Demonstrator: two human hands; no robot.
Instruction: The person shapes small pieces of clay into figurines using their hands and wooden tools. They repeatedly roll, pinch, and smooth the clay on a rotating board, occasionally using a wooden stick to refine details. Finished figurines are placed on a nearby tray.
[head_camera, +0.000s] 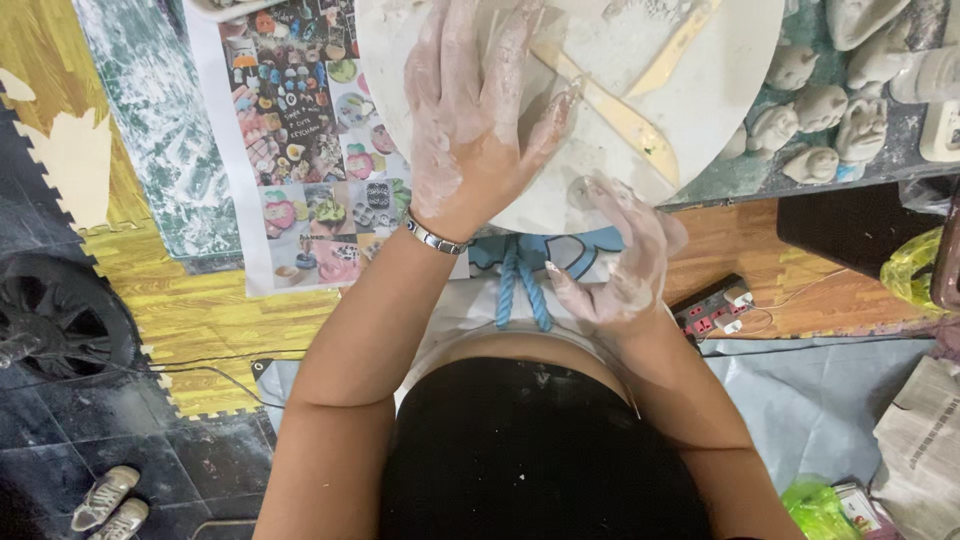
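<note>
**A:** Round white board (720, 90) on the table edge, dusted with clay. Two flat wooden modelling sticks (625, 115) lying crossed on it, toward its right half. Left hand (470, 120), clay-smeared, pressed flat on the board's near left part, fingers spread and open, gripping nothing. Metal bracelet (435, 238) on that wrist.

**B:** And the other one?

**A:** Right hand (620, 265) just below the board's near rim, fingers loosely curled; a small grey clay lump (583, 192) right at the fingertips against the rim. Pinched or only touched? Can't tell. Right of the board: a cluster of small clay figures (815, 110). Left of it: a printed picture sheet (310, 150).
</note>
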